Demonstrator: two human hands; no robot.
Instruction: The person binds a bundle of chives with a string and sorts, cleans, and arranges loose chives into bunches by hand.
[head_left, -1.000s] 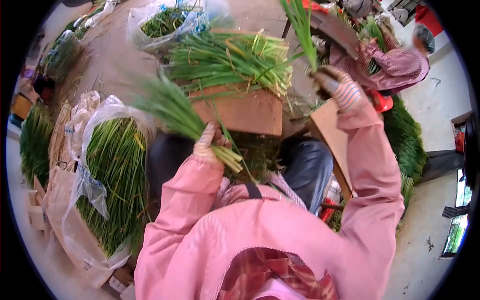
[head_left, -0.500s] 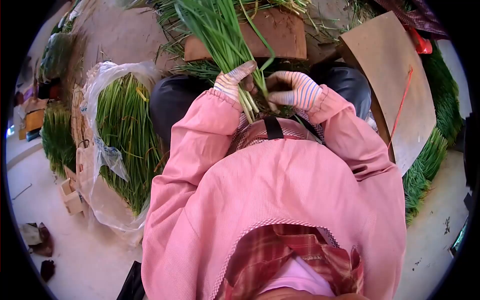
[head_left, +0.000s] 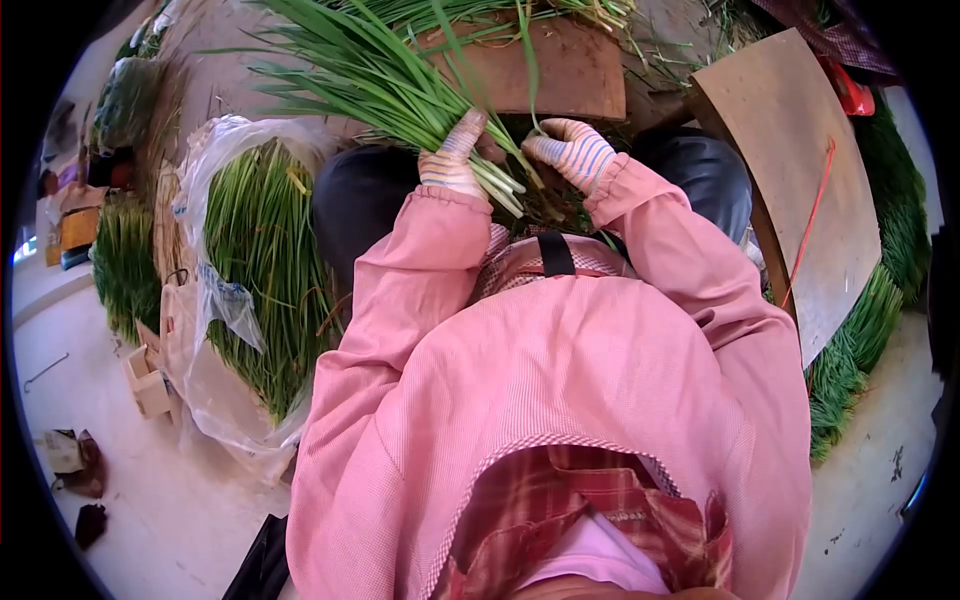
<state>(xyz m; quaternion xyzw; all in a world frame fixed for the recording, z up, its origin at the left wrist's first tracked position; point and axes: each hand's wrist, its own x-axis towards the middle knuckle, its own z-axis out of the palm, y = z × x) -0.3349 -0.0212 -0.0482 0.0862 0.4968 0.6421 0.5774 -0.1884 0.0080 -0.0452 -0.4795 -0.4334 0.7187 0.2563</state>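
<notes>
Gloved in striped fabric, my left hand (head_left: 459, 158) is closed round a bunch of long green leafy stalks (head_left: 385, 95). Their pale cut ends point down toward my lap, and the leaves fan out to the upper left. Just right of the bunch, my right hand (head_left: 572, 152) has its fingers pinched on a single green leaf (head_left: 532, 75) that rises from the fingertips. Beyond both hands is a brown board (head_left: 570, 75), with more green stalks (head_left: 500, 12) lying on its far side.
At the left stands a clear plastic bag (head_left: 200, 340) full of green stalks, with a small wooden box (head_left: 147, 383) beside it. A tilted board (head_left: 790, 130) with a red string (head_left: 820, 200) is at the right, next to piled greens (head_left: 850, 350). A co-worker's checked sleeve (head_left: 830, 35) shows top right.
The bunch in my left hand has tilted over to the left. My right hand has moved slightly up and left, away from the stalk ends. Earlier, it came down from the upper right with stalks.
</notes>
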